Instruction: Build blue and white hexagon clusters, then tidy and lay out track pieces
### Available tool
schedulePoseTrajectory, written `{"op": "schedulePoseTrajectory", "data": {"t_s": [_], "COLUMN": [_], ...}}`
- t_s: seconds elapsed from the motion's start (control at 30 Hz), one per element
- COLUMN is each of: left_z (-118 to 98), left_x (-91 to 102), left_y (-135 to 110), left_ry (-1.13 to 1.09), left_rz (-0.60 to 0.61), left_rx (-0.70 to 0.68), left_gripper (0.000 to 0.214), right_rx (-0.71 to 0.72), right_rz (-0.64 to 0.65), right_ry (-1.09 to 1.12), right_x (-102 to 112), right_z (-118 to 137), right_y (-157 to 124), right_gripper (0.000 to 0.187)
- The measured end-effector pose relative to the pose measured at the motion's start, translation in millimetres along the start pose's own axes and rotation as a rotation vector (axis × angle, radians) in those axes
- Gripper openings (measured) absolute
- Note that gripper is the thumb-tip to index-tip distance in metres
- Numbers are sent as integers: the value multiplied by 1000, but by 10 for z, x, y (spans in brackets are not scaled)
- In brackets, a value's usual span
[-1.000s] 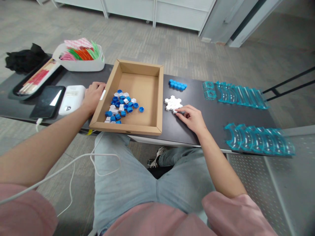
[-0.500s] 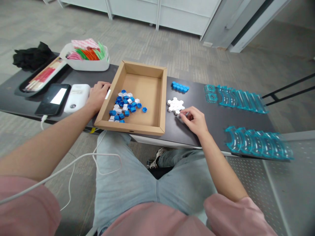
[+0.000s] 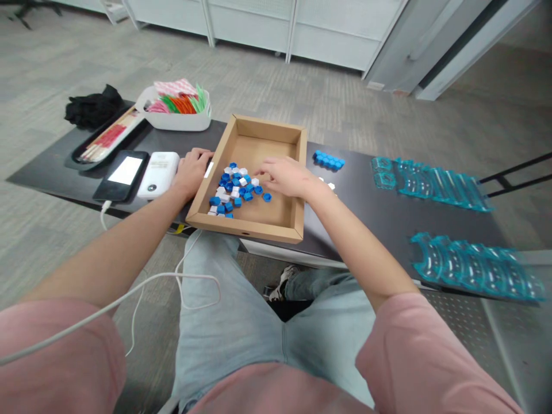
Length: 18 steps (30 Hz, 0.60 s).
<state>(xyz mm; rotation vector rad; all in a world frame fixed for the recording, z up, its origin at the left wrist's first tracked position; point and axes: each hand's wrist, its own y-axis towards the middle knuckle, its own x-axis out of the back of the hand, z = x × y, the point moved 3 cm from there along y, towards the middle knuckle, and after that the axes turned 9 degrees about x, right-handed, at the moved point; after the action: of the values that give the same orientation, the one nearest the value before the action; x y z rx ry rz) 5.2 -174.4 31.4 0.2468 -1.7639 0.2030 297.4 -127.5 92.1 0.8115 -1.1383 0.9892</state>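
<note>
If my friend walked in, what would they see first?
Probably the cardboard box in the middle, with blue and white blocks gathered toward its left and the right hand close by. Then shiny teal plastic pieces on the right, and colourful strips in a white basket at far left.

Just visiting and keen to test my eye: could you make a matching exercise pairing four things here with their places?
1. Right hand
2. Left hand
3. Blue cluster
4. White basket

A. On the table, right of the cardboard box
B. Farther left than the left hand, beyond the phone
C. Over the box's inside
D. By the box's left wall

Pairs: 1-C, 2-D, 3-A, 4-B
</note>
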Motion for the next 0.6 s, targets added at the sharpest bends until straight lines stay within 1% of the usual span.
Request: {"op": "schedulePoseTrajectory", "data": {"t_s": [0.03, 0.1, 0.17, 0.23, 0.3, 0.37, 0.47, 0.53, 0.6], "left_z": [10, 28, 37, 36, 30, 22, -6, -30, -53], "left_x": [-19, -45, -57, -56, -42, -16, 32, 65, 91], "left_y": [9, 22, 29, 28, 20, 5, -25, -45, -59], "left_ry": [1, -11, -23, -27, -33, -45, -71, -80, -79], "left_rz": [-12, -31, -37, -33, -25, -11, 38, 62, 66], "left_rx": [-2, -3, -7, -12, -11, -5, -15, -20, -16], "left_gripper": [59, 58, 58, 58, 59, 59, 61, 62, 63], "right_rx": [-5, 8, 31, 28, 4, -14, -42, -102, -203], "right_rz": [47, 116, 121, 31, -123, -300, -565, -726, -859], "right_ry": [-29, -63, -50, 19, 143, 281, 401, 414, 419], "right_x": [-31, -101, -148, -130, -37, 106, 292, 298, 168], "right_z": [-16, -22, -20, -58, -157, -296, -484, -547, -559], "right_y": [118, 288, 373, 362, 225, -61, -734, -1251, -1718], "right_gripper": [42, 38, 30, 23, 19, 23, 36, 33, 27]}}
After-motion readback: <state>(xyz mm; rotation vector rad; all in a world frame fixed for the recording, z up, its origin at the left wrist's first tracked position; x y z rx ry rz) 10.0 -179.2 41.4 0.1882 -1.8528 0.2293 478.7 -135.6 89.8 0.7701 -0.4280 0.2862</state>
